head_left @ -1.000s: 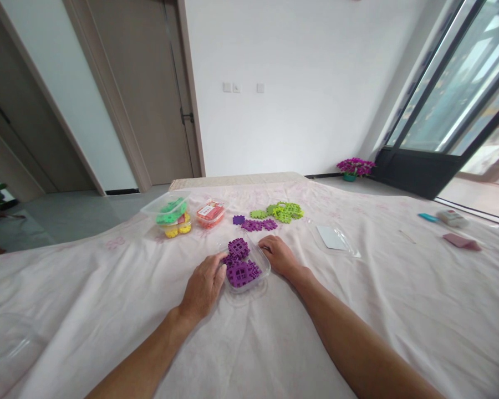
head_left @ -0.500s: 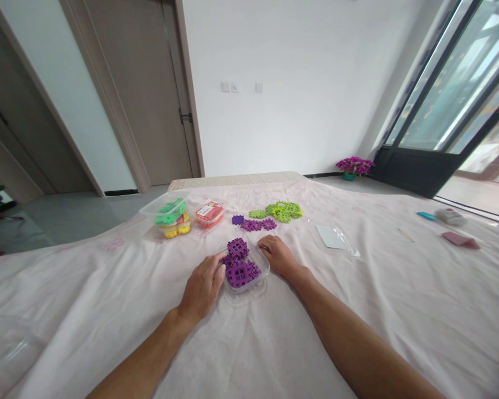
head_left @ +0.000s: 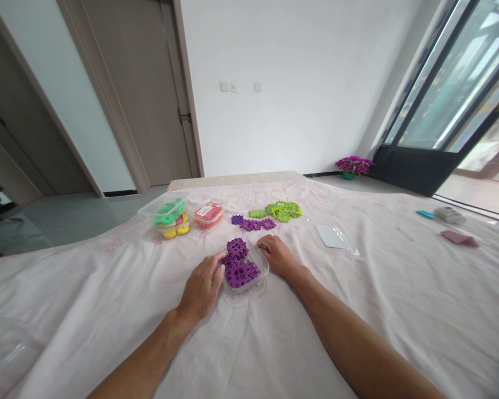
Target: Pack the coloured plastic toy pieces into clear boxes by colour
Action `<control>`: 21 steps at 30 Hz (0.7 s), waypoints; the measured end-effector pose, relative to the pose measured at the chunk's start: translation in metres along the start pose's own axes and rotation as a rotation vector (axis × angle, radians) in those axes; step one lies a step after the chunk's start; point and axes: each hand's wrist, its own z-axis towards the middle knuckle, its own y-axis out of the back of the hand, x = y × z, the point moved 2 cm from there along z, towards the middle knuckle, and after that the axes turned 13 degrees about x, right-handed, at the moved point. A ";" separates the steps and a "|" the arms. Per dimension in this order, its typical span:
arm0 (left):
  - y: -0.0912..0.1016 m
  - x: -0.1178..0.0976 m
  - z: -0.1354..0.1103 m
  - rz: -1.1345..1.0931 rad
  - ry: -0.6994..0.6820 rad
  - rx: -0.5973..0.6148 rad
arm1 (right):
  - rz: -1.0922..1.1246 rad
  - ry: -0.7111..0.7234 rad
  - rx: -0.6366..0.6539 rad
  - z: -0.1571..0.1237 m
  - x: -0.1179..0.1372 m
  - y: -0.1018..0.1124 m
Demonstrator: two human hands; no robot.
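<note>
A clear plastic box [head_left: 259,269] with a stack of purple interlocking plastic pieces [head_left: 239,272] inside sits on the cloth right in front of me. My left hand [head_left: 203,284] grips the box at its left side, thumb and forefinger near the purple pieces. On the opposite side, the curled fingers of my right hand [head_left: 276,255] hold the box's right rim; some of their tips are hidden. Just beyond the box lie more purple pieces [head_left: 258,224], a dark violet square piece [head_left: 237,220] and a cluster of lime-green pieces [head_left: 286,211].
At the back left, a box of green pieces [head_left: 170,211] is stacked on a box of yellow ones [head_left: 176,228], beside a labelled box of orange pieces [head_left: 209,214]. A clear packet [head_left: 331,236] lies right. Another clear container [head_left: 6,352] is near left.
</note>
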 end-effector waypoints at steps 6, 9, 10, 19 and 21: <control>-0.001 0.002 0.000 0.000 0.014 0.004 | 0.001 -0.004 -0.005 0.001 -0.003 -0.002; -0.002 0.002 0.000 0.001 0.017 0.006 | -0.004 -0.008 -0.006 0.001 -0.003 -0.003; -0.002 0.002 0.000 0.002 0.016 0.006 | -0.005 -0.010 -0.005 0.001 -0.003 -0.003; 0.001 0.000 0.000 0.010 0.016 0.001 | -0.012 -0.008 -0.008 0.000 -0.001 -0.001; 0.001 0.000 0.000 0.008 0.016 -0.001 | -0.017 -0.006 -0.007 0.000 -0.001 -0.001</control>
